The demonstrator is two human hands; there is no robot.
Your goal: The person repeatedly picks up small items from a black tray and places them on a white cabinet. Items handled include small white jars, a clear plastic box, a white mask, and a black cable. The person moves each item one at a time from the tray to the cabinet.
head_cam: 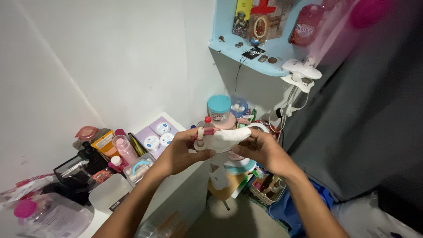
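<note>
Head view: I see both hands meet mid-frame over a small white bottle (202, 140) and a white cloth (225, 137). Left hand (178, 154) has its grip pressed together around the bottle's lower body, thumb across the front; the bottle stands about upright, thin white neck and red tip poking out above the fingers. Right hand (264, 150) has its grip pinching the cloth, fingers curled over its right end, cloth stretched toward the bottle and touching it. Can't tell if the cloth wraps the bottle's back side.

Both are held in the air, above the gap between the white worktop (174, 187) on the left and the cluttered floor items below.

Just behind the hands: a jar with a teal lid (219, 107) sitting on a pink round container (228, 121).

On the worktop, left of the left hand: lilac box with round white pots (155, 134), pink bottle (124, 148), orange tube (104, 142), clear box with a teal item (139, 168), black case (72, 169). Near corner: clear jar with a pink cap (48, 216), blurred.

Upper right: light blue shelf (233, 49) carrying coins and packets, white clip lamp (300, 72) clamped on its edge. Below the right forearm, blue bag (286, 209).
</note>
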